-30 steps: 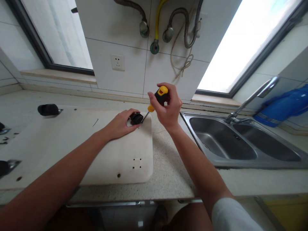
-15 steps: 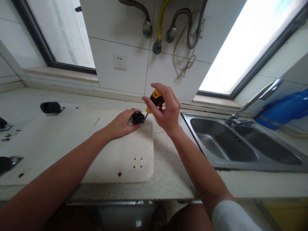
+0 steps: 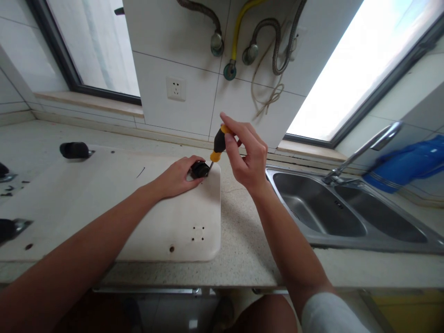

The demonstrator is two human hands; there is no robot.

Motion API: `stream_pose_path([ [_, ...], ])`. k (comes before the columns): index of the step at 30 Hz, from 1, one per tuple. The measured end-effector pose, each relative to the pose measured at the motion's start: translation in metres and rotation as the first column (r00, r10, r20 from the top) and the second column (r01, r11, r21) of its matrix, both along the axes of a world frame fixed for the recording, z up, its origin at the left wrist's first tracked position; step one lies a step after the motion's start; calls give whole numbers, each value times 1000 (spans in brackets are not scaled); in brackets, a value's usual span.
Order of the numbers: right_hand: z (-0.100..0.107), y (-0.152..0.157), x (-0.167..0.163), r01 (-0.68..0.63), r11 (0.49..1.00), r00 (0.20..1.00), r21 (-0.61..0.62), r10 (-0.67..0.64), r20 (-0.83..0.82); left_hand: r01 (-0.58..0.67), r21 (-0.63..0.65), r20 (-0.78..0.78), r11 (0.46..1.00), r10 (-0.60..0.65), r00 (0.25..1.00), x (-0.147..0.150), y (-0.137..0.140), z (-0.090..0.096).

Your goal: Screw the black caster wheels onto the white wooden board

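My left hand (image 3: 178,178) is closed around a black caster wheel (image 3: 199,169) near the far right corner of a white board (image 3: 156,236). In my right hand (image 3: 250,159) is a screwdriver (image 3: 219,141) with a yellow and black handle, its index finger stretched over the butt end. The shaft slants down to the right side of the caster's base, where the tip meets a spot too small to make out. Closer to me, several small holes (image 3: 198,233) form a square on the board. Another black caster (image 3: 74,150) stands at its far left.
More casters (image 3: 10,230) and several small dark screws (image 3: 9,189) lie at the left. A thin dark piece (image 3: 140,172) rests on the board. Right of the speckled counter (image 3: 243,240) is a double steel sink (image 3: 315,199) with a faucet (image 3: 367,148) and blue cloth (image 3: 405,162).
The right hand has shifted its grip, its fingers straighter and more of the screwdriver handle showing. My left hand stays on the caster. The view has shifted slightly.
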State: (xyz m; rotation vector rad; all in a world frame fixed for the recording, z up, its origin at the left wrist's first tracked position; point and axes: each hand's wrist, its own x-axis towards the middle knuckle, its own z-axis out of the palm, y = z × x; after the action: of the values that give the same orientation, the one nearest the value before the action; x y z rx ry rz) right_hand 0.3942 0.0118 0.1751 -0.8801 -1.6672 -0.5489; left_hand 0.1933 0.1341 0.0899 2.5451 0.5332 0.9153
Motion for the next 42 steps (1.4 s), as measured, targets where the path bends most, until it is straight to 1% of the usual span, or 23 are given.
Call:
stream_pose_path([
  [4, -1, 0, -2, 106, 991, 992, 88, -100, -72, 5, 7, -3, 1000, -5, 1000, 0, 0, 0],
  [5, 0, -1, -2, 113, 988, 992, 101, -106, -67, 5, 8, -5, 1000, -5, 1000, 0, 0, 0],
  [9, 3, -3, -3, -7, 999, 999, 54, 4, 48, -1, 4, -14, 1000, 1, 1000, 0, -1, 1],
  [10, 3, -3, -3, -10, 999, 999, 54, 7, 53, 2, 3, -13, 1000, -2, 1000, 0, -1, 1],
  [14, 1, -2, -4, 133, 981, 991, 144, -133, -14, 13, -3, -7, 1000, -13, 1000, 0, 0, 1],
  [15, 0, -2, -4, 142, 981, 990, 136, -142, -7, 11, -6, -5, 1000, -11, 1000, 0, 0, 1],
  [16, 0, -1, -4, 118, 987, 993, 106, -120, 16, 8, -8, -4, 1000, -8, 1000, 0, 0, 0],
  [18, 0, 0, -4, 23, 999, 997, 33, -25, 67, 3, -8, -2, 1000, -3, 1000, 0, 1, 0],
  [20, 0, 1, -2, -14, 999, 998, 38, 12, 68, 5, -1, 1, 1000, -5, 1000, 0, 0, 0],
  [22, 0, 2, -1, 52, 993, 998, 109, -55, 25, 8, 2, 1, 1000, -9, 1000, 0, 0, 0],
  [24, 0, 2, -1, 100, 987, 995, 123, -103, 17, 10, -1, -4, 1000, -10, 1000, 0, 0, 1],
  [27, -1, 1, -1, -4, 1000, 996, -11, 5, 94, 7, -4, -9, 1000, -7, 1000, 0, -1, 1],
  [28, -1, 2, -2, -18, 1000, 996, -19, 20, 91, 6, -3, -9, 1000, -6, 1000, 0, -1, 2],
  [29, -2, 2, -3, 2, 1000, 998, 2, -3, 69, 5, -2, -7, 1000, -5, 1000, 0, -1, 2],
  [32, -1, 1, -3, 132, 984, 991, 118, -131, -17, 1, -3, -1, 1000, -1, 1000, 1, -2, 1],
  [33, 0, 1, -3, 122, 987, 993, 107, -122, -10, 2, -5, 2, 1000, -2, 1000, 1, -3, 1],
  [34, 1, 0, -2, 72, 996, 997, 57, -73, 15, 4, -8, 7, 1000, -4, 1000, 1, -3, 2],
  [36, 2, -1, -1, -71, 995, 995, -73, 76, 64, 11, -16, 24, 1000, -10, 1000, 0, -3, 1],
  [37, 2, 0, 0, -110, 988, 991, -109, 118, 65, 15, -18, 34, 1000, -14, 999, 0, -3, 1],
  [38, 1, 0, -1, -107, 989, 993, -104, 112, 47, 18, -16, 47, 1000, -17, 999, 0, -2, 1],
  [39, 0, 1, -1, -62, 996, 998, -57, 63, 11, 21, -11, 57, 1000, -21, 998, 0, -2, 0],
  [41, -2, 2, -4, 79, 994, 995, 71, -75, -66, 24, 7, 71, 1000, -25, 997, -1, 0, -1],
  [42, -1, 1, -5, 124, 987, 990, 100, -117, -79, 27, 12, 74, 1000, -28, 997, -1, 0, -1],
])
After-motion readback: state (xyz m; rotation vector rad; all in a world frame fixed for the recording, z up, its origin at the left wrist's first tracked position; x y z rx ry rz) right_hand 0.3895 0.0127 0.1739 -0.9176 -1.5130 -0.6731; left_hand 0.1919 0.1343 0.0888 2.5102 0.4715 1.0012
